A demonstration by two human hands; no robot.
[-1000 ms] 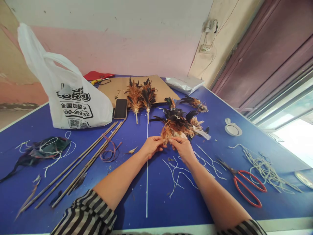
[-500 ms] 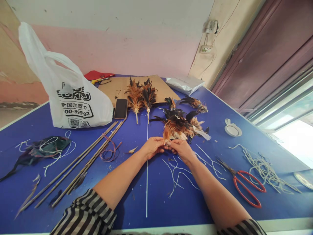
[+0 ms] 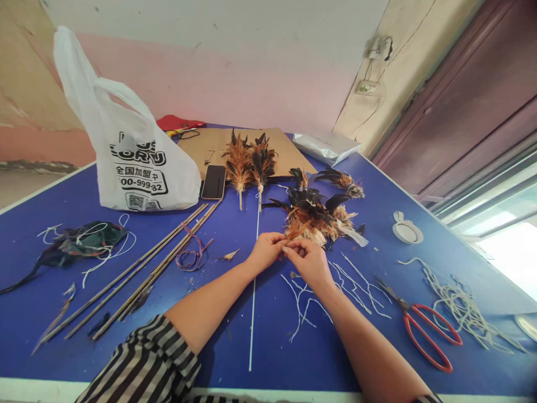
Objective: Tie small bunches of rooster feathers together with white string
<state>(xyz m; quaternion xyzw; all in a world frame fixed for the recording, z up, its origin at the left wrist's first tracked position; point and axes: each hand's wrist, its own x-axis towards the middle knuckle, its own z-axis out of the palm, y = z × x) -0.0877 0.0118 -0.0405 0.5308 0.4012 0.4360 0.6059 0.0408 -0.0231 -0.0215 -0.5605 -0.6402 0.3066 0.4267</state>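
Note:
My left hand (image 3: 268, 252) and my right hand (image 3: 309, 264) meet at the middle of the blue table, fingertips pinched together. Orange-brown feathers (image 3: 297, 229) rise just beyond the fingers and seem held at their lower ends; the fingers hide the grip. Behind the hands lies a loose pile of black, brown and pale feathers (image 3: 321, 210). Two tied feather bunches, one brown (image 3: 239, 165) and one darker (image 3: 262, 162), lie farther back with pale stems towards me. Cut white strings (image 3: 300, 299) lie in front of and beside my right hand.
Red-handled scissors (image 3: 428, 336) and a heap of white cord (image 3: 461, 308) lie right, below a white tape roll (image 3: 406, 230). Thin sticks (image 3: 138, 280) lie left, near a dark cloth (image 3: 92, 238). A plastic bag (image 3: 146, 168), phone (image 3: 213, 182) and cardboard (image 3: 201, 145) are behind.
The view has shifted slightly, so the table things sit a little farther right. My hands stay together, with the right hand's fingers now bent farther over the pinch point.

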